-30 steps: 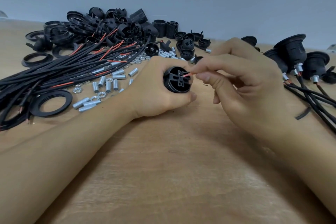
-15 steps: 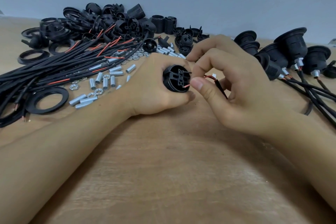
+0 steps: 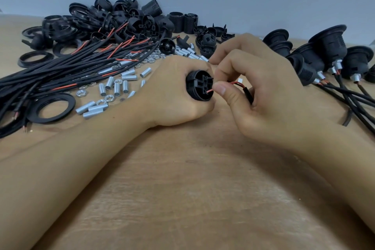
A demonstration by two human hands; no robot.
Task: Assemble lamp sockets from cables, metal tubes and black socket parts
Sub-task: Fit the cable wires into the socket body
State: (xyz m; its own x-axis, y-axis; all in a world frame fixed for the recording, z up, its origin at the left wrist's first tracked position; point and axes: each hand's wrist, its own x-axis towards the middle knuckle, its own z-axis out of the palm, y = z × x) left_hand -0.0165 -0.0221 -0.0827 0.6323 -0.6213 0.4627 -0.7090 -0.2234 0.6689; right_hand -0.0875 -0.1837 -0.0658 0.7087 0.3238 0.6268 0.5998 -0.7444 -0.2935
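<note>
Two bare hands at mid-worktop (image 3: 203, 199): left hand (image 3: 174, 91) wrapped in a full grip round a black socket part (image 3: 198, 85), right hand (image 3: 257, 95) pinching a red wire (image 3: 211, 90) of a black cable (image 3: 248, 95) at its face. Far left, loose cables (image 3: 60, 75), metal tubes (image 3: 109, 87), black rings (image 3: 50, 107); far right, assembled sockets (image 3: 328, 46).

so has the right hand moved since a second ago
Yes. The right hand has dropped from the top of the socket part to its lower edge, now pinching the red wire there.
</note>
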